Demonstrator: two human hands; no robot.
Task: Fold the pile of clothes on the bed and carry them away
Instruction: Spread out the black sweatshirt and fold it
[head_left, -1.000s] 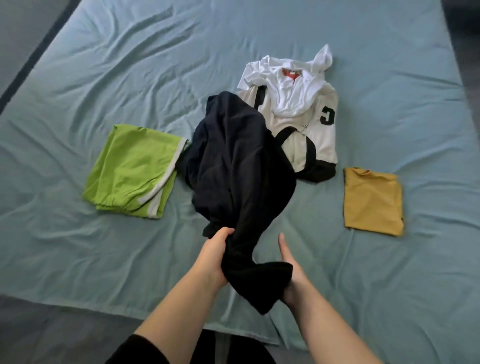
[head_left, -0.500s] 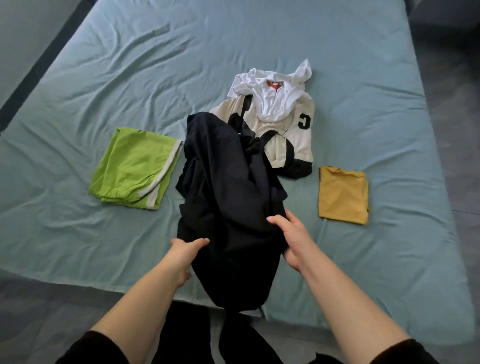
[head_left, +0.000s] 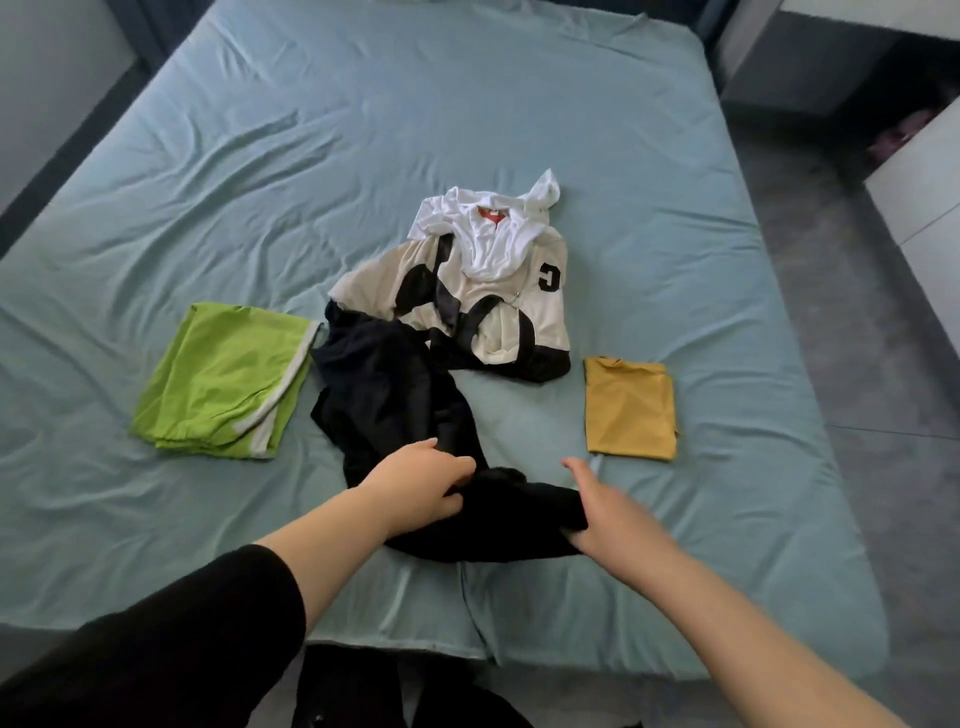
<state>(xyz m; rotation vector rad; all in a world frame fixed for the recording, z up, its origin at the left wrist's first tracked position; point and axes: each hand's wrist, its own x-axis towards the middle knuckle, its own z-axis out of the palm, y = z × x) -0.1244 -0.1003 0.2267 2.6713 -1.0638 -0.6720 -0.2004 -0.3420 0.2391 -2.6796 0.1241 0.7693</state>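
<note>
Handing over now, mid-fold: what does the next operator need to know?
Left hand grips the black garment; right hand touches its near end, grip too blurred to tell.
Done: green garment and mustard shirt lie folded on the bed, one on either side of the pile.
Left: fold the black garment, the cream-and-black jersey and the white top, then carry everything away.
</note>
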